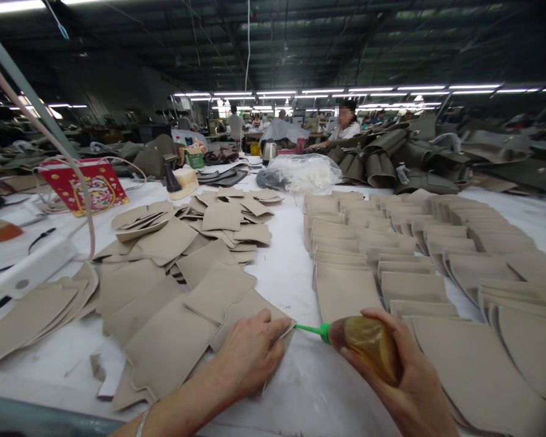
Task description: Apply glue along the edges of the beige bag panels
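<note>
My right hand [407, 370] is wrapped round a squeeze bottle [366, 346] of amber liquid, tipped on its side. Its thin green nozzle [309, 329] points left and meets the corner of a beige piece [250, 308]. On that piece rests my left hand [255, 349], fingers bent and pressing near the corner; whether they also pinch its edge is hard to tell. Loose beige pieces [173, 334] lie overlapped to the left of my hands. Rows of folded beige pieces [346, 285] fill the table's right side.
A red box [84, 185], a white power strip [34, 267] and a hanging cable [88, 206] are at the left. Farther back lie a clear plastic bag [304, 173] and dark bags [391, 152]. Behind them sits a person [346, 127].
</note>
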The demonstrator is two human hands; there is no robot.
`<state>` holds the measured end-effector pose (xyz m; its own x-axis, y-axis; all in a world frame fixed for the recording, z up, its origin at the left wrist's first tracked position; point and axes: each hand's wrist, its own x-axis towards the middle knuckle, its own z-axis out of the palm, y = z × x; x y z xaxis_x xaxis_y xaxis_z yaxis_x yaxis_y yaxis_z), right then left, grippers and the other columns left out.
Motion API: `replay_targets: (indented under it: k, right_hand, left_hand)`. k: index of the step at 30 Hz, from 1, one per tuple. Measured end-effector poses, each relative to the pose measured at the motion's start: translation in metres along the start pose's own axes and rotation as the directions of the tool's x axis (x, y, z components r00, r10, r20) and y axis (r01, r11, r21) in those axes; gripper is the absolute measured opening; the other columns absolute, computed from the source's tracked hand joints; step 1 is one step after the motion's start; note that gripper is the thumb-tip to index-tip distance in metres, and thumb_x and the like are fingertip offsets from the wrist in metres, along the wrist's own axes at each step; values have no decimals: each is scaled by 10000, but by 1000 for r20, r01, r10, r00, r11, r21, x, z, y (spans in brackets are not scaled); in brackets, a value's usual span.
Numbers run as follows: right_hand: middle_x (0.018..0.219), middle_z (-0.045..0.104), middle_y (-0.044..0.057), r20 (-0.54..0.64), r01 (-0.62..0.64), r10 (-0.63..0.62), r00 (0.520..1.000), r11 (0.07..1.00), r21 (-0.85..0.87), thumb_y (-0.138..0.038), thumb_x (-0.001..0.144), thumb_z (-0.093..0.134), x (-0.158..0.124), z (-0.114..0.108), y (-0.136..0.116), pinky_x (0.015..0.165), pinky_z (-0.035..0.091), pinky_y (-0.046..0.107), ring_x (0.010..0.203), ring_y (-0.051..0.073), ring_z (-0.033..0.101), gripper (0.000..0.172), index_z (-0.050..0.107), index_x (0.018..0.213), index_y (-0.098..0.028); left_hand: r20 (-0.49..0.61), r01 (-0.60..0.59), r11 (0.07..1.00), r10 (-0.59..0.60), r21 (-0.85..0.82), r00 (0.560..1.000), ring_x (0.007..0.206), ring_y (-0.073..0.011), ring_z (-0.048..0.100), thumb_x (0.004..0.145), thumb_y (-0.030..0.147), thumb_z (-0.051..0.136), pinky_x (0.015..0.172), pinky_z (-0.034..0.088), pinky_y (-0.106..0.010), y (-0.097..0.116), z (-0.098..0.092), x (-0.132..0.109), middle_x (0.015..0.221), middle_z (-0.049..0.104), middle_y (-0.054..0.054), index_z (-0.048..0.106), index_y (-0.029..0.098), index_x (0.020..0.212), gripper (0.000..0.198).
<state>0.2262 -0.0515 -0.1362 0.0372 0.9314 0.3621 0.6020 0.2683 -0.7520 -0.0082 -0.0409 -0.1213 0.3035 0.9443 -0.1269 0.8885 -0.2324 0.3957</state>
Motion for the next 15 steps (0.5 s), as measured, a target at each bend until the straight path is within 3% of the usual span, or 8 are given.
replay_targets:
  k: [6,10,15]
  right_hand:
    - [1044,570,-11,59,-102,97,994,991,83,-504,780,641,-1,0,-2,780,432,293,891,203,574,456,491,1150,-284]
    - [1084,550,3,10,-58,58,998,997,56,-509,776,644,0,0,2,822,413,308,946,224,553,457,501,1142,-275]
    - [1062,568,0,45,-74,69,997,991,108,-515,769,652,-4,1,4,813,426,308,910,224,577,459,503,1139,-287]
  left_hand:
    - [-4,-10,1000,10,15,1000,775,-194,610,887,262,334,687,429,-286,-2,1,-2,866,556,8,511,430,1229,420]
    - [10,-13,1000,13,22,1000,756,-191,604,881,261,331,670,420,-281,-3,1,-3,849,544,8,516,427,1220,421]
    - [20,-15,1000,15,14,1000,764,-188,602,875,269,336,688,423,-287,-5,2,-2,869,544,10,493,451,1246,442]
